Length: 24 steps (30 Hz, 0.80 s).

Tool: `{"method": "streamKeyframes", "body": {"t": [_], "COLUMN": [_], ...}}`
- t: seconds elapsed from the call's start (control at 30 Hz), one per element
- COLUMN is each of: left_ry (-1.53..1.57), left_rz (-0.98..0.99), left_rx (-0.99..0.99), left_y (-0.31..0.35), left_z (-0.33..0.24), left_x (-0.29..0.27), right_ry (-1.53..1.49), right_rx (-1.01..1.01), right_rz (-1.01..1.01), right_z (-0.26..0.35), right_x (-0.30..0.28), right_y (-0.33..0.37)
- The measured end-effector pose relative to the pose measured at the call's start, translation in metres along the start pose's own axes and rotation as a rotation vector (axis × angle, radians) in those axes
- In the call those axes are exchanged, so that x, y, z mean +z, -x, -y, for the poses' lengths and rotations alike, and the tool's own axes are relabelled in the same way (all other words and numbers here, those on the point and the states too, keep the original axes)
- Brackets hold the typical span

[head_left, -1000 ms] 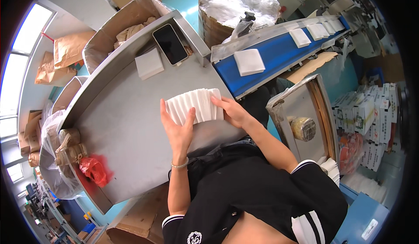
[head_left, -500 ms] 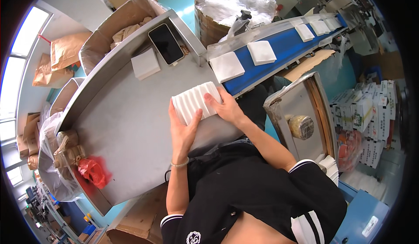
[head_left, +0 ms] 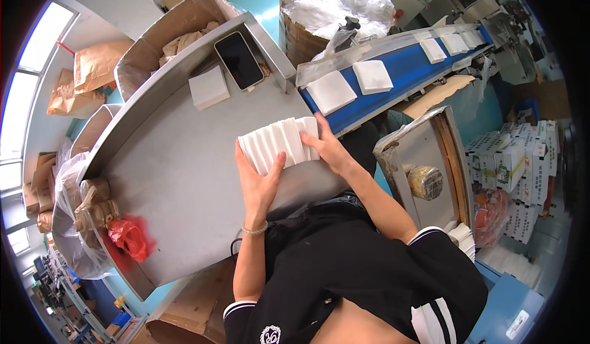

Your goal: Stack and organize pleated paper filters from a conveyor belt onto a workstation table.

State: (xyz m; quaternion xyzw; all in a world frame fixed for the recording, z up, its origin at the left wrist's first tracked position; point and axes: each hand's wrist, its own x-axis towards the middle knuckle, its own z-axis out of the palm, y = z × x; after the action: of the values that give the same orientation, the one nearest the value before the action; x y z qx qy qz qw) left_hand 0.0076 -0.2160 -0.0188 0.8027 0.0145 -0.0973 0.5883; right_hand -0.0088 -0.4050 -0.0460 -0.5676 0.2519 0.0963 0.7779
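Above the steel table [head_left: 178,166], a row of white folded paper napkins [head_left: 270,144] is held between my hands. My left hand [head_left: 257,184] clasps its left end, thumb along the near side. My right hand [head_left: 330,152] grips the right end, where the last napkins sit slightly apart from the others and tilt. Just beyond the right hand, white napkin bundles [head_left: 332,92] lie in a line on a blue conveyor belt [head_left: 399,68]. A separate white napkin stack [head_left: 209,88] rests on the table beside a dark-screened phone [head_left: 238,61].
A raised metal rim [head_left: 153,76] borders the table's far side. Red plastic [head_left: 131,239] and brown wrapped bundles [head_left: 97,205] sit at the left edge. Right of me stands a framed panel [head_left: 424,159] holding a tape roll [head_left: 425,182]. Behind are cartons and a bin of clear plastic [head_left: 338,3].
The right-end napkins have parted from the rest of the row, and my right hand has shifted slightly right with them. My left hand keeps its hold.
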Motion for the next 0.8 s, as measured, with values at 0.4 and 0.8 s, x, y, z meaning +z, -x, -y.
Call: {"method": "streamKeyframes", "body": {"t": [0.4,0.8], "left_ry": [-0.518,-0.335], "left_rz": [-0.153,-0.157], "left_rx": [0.271,0.181], "left_y": [0.004,0.003], "left_z": [-0.015,-0.013], "left_x": [0.009,0.0], "right_ry": [0.204,-0.513], "right_rx": [-0.005,0.135], "right_rz": [0.085,-0.162], "right_z": [-0.011,-0.004], "right_x": [0.009,-0.022], "right_y": [-0.001,-0.024]}}
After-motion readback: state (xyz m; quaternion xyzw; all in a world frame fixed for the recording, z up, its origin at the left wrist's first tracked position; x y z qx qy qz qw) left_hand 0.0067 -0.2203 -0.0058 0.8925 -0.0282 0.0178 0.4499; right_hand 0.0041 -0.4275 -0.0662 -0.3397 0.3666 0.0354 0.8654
